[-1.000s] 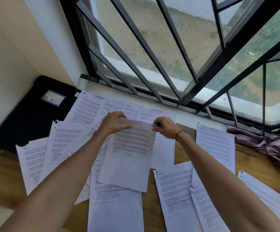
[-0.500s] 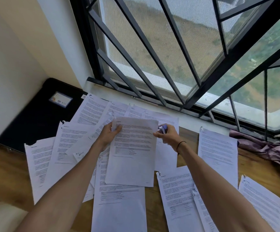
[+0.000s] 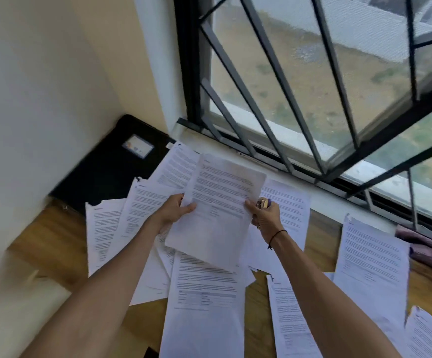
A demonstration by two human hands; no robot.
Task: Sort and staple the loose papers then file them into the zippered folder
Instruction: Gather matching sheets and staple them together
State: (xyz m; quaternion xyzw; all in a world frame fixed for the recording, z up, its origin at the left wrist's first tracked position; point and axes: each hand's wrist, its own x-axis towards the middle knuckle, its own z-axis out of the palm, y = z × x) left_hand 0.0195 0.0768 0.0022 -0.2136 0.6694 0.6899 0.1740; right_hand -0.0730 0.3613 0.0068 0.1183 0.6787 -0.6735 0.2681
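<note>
Paper sheet (image 3: 222,208) pinched at both edges by left hand (image 3: 173,215) and right hand (image 3: 264,218), right fingers also curled round stapler (image 3: 263,203)

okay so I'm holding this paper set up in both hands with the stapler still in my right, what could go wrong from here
Two risks stand out. Your right hand holds both the stapler and an edge of the held sheets, so that grip may be weak and pages could slip or fan out of order. Also, printed sheets overlap loosely all over the wooden table, so a dropped page could easily get mixed into the wrong pile. The black folder lies partly under papers.
</note>
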